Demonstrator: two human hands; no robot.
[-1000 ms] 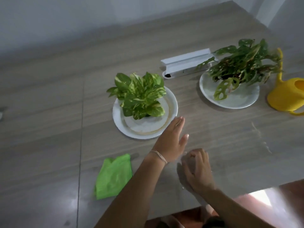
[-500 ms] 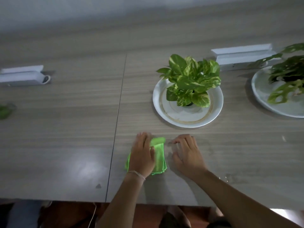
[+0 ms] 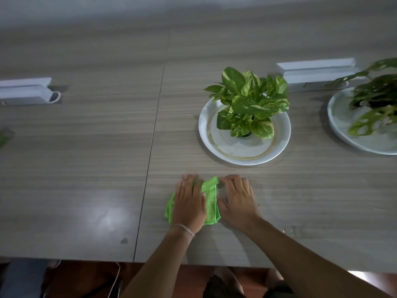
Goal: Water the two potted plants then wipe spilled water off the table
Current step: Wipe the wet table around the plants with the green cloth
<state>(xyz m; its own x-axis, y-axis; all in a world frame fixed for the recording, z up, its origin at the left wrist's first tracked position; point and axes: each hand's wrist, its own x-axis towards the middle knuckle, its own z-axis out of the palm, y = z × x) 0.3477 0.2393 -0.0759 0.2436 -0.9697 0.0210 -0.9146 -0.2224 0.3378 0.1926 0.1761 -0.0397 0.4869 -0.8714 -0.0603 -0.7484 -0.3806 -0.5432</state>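
A bright green cloth (image 3: 211,198) lies folded on the wooden table (image 3: 86,160) near its front edge. My left hand (image 3: 189,203) presses flat on the cloth's left part. My right hand (image 3: 236,198) rests beside it on the right, its fingertips pinching the cloth's raised top corner. Behind the hands a variegated potted plant (image 3: 249,100) stands on a white plate (image 3: 281,134). A second plant with holed leaves (image 3: 373,100) sits on another white plate (image 3: 337,117) at the right edge. A few water drops (image 3: 290,230) glint right of my right forearm.
Two white power boxes sit on the table, one at the left (image 3: 25,91) and one behind the plants (image 3: 315,72). A seam (image 3: 152,143) runs between two tabletops. A small green object (image 3: 3,138) shows at the far left edge.
My view swung left, so the yellow watering can left the frame. Both hands moved from bare table onto the green cloth; my right hand has now taken hold of its top corner.
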